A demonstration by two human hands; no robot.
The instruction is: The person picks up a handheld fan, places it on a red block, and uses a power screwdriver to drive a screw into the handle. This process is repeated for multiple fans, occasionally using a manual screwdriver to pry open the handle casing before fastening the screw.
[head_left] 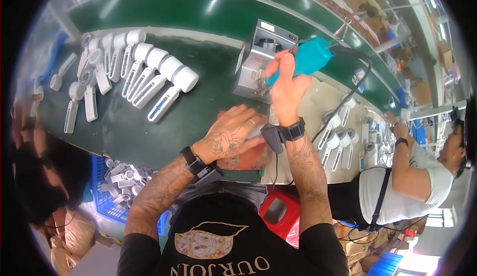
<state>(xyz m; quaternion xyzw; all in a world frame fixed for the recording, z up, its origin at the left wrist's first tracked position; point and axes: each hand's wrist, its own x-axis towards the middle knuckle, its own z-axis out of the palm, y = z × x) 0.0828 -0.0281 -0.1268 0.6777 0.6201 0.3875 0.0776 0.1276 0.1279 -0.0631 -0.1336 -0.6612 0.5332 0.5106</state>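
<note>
My right hand [286, 84] grips a teal electric screwdriver [309, 57], raised above the bench in front of a grey metal machine [261, 59]. A black cable [348, 84] runs from the tool's rear. My left hand [229, 134] lies flat, fingers spread, pressing down on a white part [254, 133] that rests on a reddish pad [248, 157] at the bench's near edge. Most of that part is hidden under the hand.
Rows of white plastic handheld housings [149, 74] lie on the green bench [129, 132] to the left. A blue crate [117, 181] of white parts stands below. A green conveyor [198, 7] runs behind. Another person [412, 176] works at the right beside more white housings [338, 137].
</note>
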